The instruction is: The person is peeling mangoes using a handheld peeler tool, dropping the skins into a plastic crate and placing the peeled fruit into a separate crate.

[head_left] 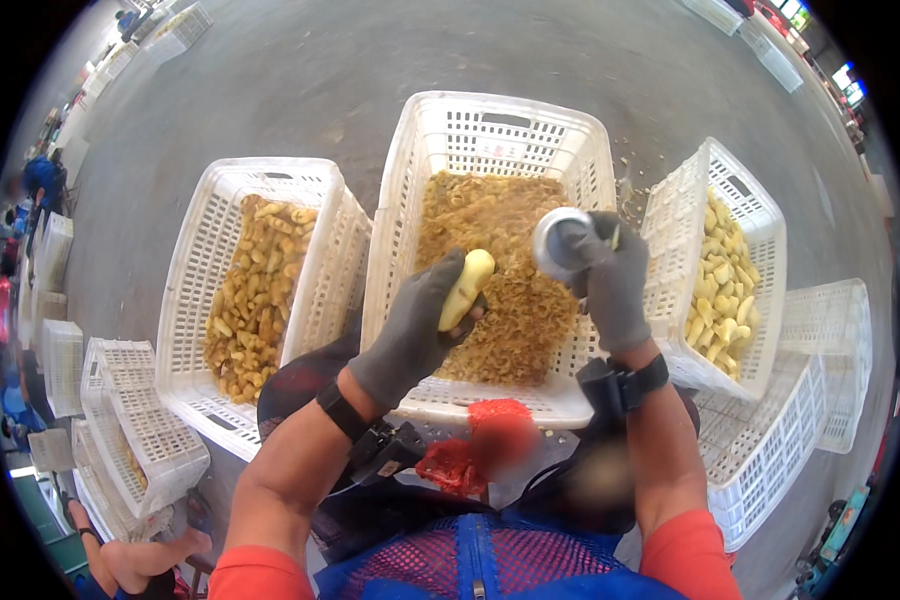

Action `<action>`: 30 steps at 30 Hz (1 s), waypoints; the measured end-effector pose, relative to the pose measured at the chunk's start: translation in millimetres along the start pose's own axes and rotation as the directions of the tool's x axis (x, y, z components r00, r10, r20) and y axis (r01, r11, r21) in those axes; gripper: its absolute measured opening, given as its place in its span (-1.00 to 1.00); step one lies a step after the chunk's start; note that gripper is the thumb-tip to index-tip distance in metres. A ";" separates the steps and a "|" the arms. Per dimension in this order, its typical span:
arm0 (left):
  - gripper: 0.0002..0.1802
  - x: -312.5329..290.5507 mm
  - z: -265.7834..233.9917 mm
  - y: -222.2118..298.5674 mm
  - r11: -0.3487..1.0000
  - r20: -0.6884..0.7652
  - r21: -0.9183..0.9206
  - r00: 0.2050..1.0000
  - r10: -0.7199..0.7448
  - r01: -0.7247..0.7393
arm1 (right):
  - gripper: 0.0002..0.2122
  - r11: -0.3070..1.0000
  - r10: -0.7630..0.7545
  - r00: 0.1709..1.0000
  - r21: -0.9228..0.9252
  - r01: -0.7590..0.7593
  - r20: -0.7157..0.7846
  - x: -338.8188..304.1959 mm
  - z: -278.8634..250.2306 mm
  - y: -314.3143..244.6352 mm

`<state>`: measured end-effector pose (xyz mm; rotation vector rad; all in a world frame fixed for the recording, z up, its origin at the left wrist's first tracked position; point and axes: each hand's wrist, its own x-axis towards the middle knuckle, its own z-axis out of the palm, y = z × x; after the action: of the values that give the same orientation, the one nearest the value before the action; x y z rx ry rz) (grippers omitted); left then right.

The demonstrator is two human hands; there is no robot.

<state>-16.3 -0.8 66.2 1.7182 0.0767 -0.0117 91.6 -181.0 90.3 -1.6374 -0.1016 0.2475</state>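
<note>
My gloved left hand (415,325) is closed around a smooth, pale yellow, oblong piece of peeled produce (467,288), held tilted over the middle crate (380,345). In that crate lies a deep heap of yellow-brown peelings (500,350). My gloved right hand (615,285) grips a round tool with a whitish rim (548,243), a short gap to the right of the produce. Motion blur hides the tool's exact kind. Browner, rougher oblong pieces (255,300) fill part of the left crate (195,235). Smooth, pale yellow pieces (720,290) lie in the right crate (670,240).
White stacked crates (770,440) stand at the right, and more crates (145,420) at the left. A red mesh bag (455,465) lies below the middle crate. Scraps dot the grey floor (330,110) beside the crates. Another person's bare limb (150,560) shows at lower left.
</note>
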 end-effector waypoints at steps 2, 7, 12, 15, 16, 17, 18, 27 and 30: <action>-0.61 -0.1 0.9 0.1 0.998 -0.017 0.055 1.000 0.019 -0.018 | -0.88 0.999 0.013 0.997 -0.030 -0.011 0.073 -12.9 12.3 -2.0; -0.43 -2.3 1.0 -0.6 0.983 -0.046 0.179 0.998 0.042 -0.033 | -0.88 0.983 -0.045 0.972 -0.164 0.085 0.230 -20.1 19.2 2.3; -0.35 -1.8 1.6 -13.4 0.924 -0.007 0.320 0.975 0.222 -0.208 | -0.87 0.949 -0.175 0.933 -0.197 0.244 0.313 -25.8 25.7 5.1; -0.60 1.8 10.3 -14.2 0.917 -0.079 0.274 0.944 0.322 -0.290 | -0.87 0.865 -0.343 0.871 -0.243 0.438 0.351 -25.4 30.1 17.3; -0.62 4.4 11.1 -13.1 0.950 -0.063 0.208 0.966 0.250 -0.232 | -0.87 0.823 -0.401 0.849 -0.272 0.498 0.343 -22.8 28.4 18.5; -0.64 6.7 11.7 -12.2 0.975 -0.047 0.144 0.983 0.176 -0.168 | -0.87 0.775 -0.458 0.823 -0.302 0.555 0.337 -19.7 26.4 19.2; -0.61 7.8 6.8 -9.6 0.999 0.041 0.048 0.999 -0.001 -0.001 | -0.87 0.796 -0.450 0.857 -0.322 0.513 0.253 -15.1 23.4 20.0; -0.59 11.0 11.2 -24.3 0.954 -0.075 0.138 0.958 0.277 -0.266 | -0.83 0.830 -0.419 0.889 -0.318 0.458 0.186 -15.7 16.8 16.1; -0.59 5.7 10.7 -2.9 0.995 0.077 -0.099 0.997 0.017 -0.010 | -0.86 0.772 -0.477 0.872 -0.421 0.476 0.111 -2.7 6.6 17.1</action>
<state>-10.4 -10.7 61.5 1.6182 0.0075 -0.0640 86.1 -176.6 73.2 -1.9936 -0.6062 -0.1885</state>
